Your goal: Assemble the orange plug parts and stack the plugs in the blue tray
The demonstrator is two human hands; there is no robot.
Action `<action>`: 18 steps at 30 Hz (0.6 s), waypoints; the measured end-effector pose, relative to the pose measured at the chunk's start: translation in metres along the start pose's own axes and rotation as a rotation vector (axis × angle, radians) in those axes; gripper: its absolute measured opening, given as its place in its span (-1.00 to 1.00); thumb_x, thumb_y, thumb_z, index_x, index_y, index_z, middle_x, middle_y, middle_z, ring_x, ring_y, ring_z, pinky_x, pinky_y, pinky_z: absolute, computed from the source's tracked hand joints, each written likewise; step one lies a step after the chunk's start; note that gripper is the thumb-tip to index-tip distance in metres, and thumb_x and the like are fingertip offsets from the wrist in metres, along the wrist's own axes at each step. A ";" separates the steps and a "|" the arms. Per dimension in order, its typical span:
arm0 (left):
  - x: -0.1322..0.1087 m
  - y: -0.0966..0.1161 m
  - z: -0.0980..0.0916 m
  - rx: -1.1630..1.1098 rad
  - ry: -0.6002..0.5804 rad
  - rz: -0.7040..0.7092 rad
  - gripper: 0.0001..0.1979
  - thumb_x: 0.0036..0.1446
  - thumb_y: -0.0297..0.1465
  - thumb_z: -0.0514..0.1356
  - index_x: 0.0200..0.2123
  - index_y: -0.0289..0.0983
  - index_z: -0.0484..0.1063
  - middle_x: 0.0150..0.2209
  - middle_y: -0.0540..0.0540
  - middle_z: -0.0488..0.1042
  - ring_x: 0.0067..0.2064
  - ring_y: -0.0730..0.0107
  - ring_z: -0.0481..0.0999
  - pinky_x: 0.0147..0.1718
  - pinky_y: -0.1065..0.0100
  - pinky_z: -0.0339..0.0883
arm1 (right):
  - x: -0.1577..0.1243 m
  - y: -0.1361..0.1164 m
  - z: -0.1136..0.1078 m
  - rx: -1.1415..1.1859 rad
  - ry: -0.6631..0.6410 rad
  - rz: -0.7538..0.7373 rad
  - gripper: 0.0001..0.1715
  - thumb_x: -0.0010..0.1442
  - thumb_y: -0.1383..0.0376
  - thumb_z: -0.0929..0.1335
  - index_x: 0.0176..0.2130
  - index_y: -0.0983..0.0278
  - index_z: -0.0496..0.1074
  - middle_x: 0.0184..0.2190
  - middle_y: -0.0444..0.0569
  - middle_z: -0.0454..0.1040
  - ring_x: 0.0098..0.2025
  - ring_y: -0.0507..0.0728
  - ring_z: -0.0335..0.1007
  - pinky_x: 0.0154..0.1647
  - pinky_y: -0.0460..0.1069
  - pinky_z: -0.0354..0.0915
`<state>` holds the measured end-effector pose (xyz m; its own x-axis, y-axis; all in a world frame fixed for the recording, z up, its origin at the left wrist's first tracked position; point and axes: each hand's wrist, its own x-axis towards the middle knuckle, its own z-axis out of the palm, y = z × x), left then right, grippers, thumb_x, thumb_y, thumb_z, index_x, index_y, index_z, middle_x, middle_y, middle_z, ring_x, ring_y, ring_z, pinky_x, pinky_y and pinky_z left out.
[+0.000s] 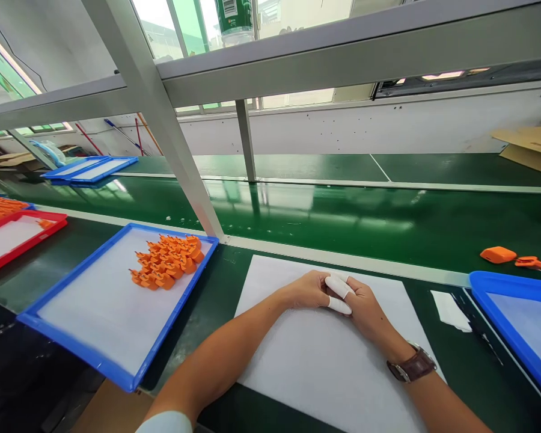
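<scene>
My left hand (310, 290) and my right hand (366, 305) meet above a white sheet (315, 361) on the green bench. Both are closed, fingertips pressed together, and whatever they may hold is hidden between them. White finger cots (339, 287) cover several fingertips. Left of the sheet, a blue-rimmed tray (94, 325) carries a cluster of small orange plastic parts (168, 261) at its far right corner. On the right, two orange pieces (498, 255) lie beyond another blue tray (514, 282).
A grey metal post (175, 132) and crossbar (324, 66) rise in front of me. A red tray (58, 224) stands far left. Tweezers (487, 343) and a small white paper (451, 311) lie beside the right tray. A cardboard piece (532, 144) sits at the back right.
</scene>
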<state>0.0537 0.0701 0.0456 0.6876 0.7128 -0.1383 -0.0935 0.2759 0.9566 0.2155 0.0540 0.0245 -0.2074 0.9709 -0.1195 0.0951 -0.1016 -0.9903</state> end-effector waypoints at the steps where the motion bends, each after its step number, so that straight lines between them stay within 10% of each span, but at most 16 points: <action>1: 0.000 0.000 0.000 -0.005 -0.001 -0.006 -0.50 -0.29 -0.36 0.53 -0.19 -0.30 0.56 -0.24 -0.14 0.58 -0.16 0.15 0.58 -0.04 0.07 0.44 | 0.000 0.000 0.001 -0.010 0.013 0.001 -0.34 0.12 -0.11 0.42 -0.03 0.35 0.55 -0.32 0.07 0.57 -0.37 0.19 0.41 -0.42 0.01 0.30; 18: 0.000 -0.007 -0.006 0.058 0.058 -0.061 -0.57 -0.30 -0.42 0.53 -0.30 -0.28 0.51 -0.30 -0.07 0.55 -0.19 0.20 0.57 -0.10 0.15 0.46 | -0.003 0.000 -0.002 -0.042 0.029 0.020 -0.40 0.09 -0.08 0.45 -0.06 0.31 0.56 -0.48 -0.01 0.51 -0.49 0.16 0.35 -0.56 -0.02 0.24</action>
<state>0.0499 0.0716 0.0377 0.6480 0.7323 -0.2095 -0.0100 0.2832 0.9590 0.2179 0.0518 0.0245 -0.1767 0.9747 -0.1368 0.1401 -0.1127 -0.9837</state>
